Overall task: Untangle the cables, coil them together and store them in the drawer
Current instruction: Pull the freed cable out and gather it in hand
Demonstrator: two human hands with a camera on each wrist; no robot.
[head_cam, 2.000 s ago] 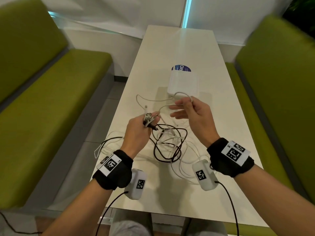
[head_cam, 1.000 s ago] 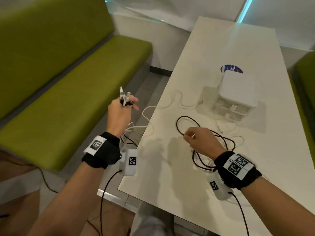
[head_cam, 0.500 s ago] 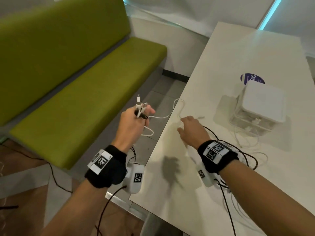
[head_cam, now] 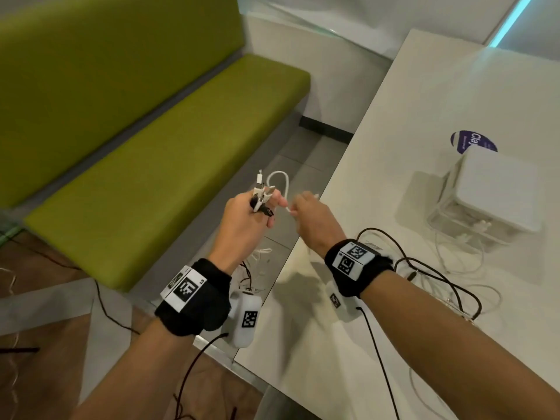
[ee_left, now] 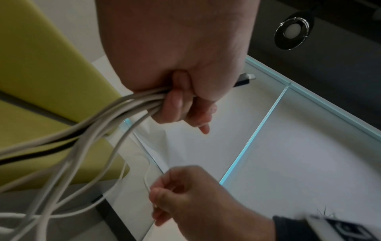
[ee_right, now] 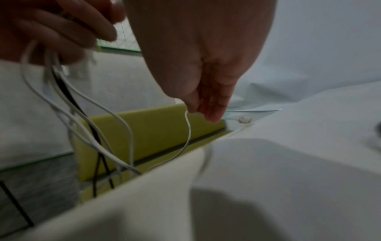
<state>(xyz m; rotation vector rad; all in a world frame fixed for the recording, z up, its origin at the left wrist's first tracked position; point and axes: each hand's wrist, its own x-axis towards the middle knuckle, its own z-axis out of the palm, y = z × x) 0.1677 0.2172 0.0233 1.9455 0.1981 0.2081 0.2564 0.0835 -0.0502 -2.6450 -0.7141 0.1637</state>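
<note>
head: we are looking down from above at both hands beside the table (head_cam: 378,165) edge.
wrists: we are peering up close; both are sharing the cables (ee_left: 98,117).

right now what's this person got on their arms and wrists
Both forearms are bare, no sleeves. Each wrist wears a black fabric band, left wrist band and right wrist band, each topped by a white tag printed with black square codes. Under each wrist hangs a white rounded camera pod with a small black code, the left pod clearest, and a thin black cable trails back from each.
</note>
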